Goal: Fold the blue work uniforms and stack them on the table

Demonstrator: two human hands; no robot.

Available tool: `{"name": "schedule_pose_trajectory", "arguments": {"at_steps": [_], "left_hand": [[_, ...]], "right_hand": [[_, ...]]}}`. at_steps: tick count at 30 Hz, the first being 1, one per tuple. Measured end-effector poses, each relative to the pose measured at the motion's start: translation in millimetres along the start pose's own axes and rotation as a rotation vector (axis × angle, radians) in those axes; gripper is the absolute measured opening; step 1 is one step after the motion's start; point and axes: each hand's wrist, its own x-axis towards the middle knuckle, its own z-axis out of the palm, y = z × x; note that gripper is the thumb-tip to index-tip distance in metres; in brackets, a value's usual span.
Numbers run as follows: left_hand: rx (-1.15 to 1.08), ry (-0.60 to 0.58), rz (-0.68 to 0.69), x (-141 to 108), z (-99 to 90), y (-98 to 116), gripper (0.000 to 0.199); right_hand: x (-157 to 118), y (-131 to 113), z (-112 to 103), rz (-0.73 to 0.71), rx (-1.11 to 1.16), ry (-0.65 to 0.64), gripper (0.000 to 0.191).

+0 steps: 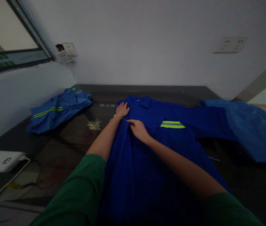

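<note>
A dark blue work jacket (168, 110) lies front up on the table, its collar at the far end and a yellow-green and grey reflective strip on the chest. My left hand (122, 110) rests flat on its upper left front, fingers apart, beside a partly covered reflective strip. Just nearer and to the right, my right hand (138, 129) is at the jacket's front edge, index finger extended and thumb close below it, pinching the cloth there. The other fingers are curled under. One sleeve stretches out to the right; the other is not visible.
On the dark table (184, 91), a folded lighter blue garment (57, 108) with yellow stripes lies at left. More blue cloth (255, 128) lies at right, touching the sleeve. A white device (3, 160) with a cable sits at front left. Wall sockets (231, 44) are behind.
</note>
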Motion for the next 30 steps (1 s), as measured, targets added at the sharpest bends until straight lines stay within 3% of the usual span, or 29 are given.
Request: {"name": "schedule_pose_trajectory", "arguments": {"at_steps": [3,5,7,9,11,14,17,21,24,30], "left_hand": [[-0.017,0.052,0.007,-5.1,-4.9,3.9,0.052],[-0.062,0.166,0.027,-11.2,-14.0,7.3,0.046],[-0.14,0.318,0.118,-21.2,-28.5,9.4,0.042],[-0.227,0.368,0.277,-37.3,-46.7,8.7,0.041],[-0.292,0.219,0.452,-60.1,-65.0,5.1,0.039],[-0.354,-0.126,0.663,-100.0,-84.2,-3.1,0.035],[-0.362,-0.293,0.711,-131.6,-88.3,-7.9,0.032],[-0.368,-0.276,0.61,-146.8,-76.9,-4.3,0.03],[-0.42,-0.23,0.61,-146.8,-66.2,0.5,0.023],[-0.448,-0.202,0.609,-148.5,-56.4,3.0,0.019]], "right_hand": [[1.3,8.5,3.2,0.064,0.144,0.022,0.039],[-2.6,11.0,3.3,0.089,0.18,0.02,0.036],[-9.0,10.2,0.1,0.067,0.147,0.019,0.032],[-15.5,7.4,-5.4,0.018,0.061,0.029,0.026],[-19.6,5.0,-11.2,-0.017,-0.022,0.046,0.02],[-19.9,4.5,-16.8,0.0,-0.087,0.051,0.015],[-16.8,5.9,-16.6,0.021,-0.113,0.045,0.02],[-18.3,8.3,-13.3,0.008,-0.141,0.023,0.025],[-30.0,11.5,-15.6,-0.079,-0.196,-0.034,0.025],[-75.7,4.9,-27.7,-0.274,-0.337,0.085,0.016]]}}
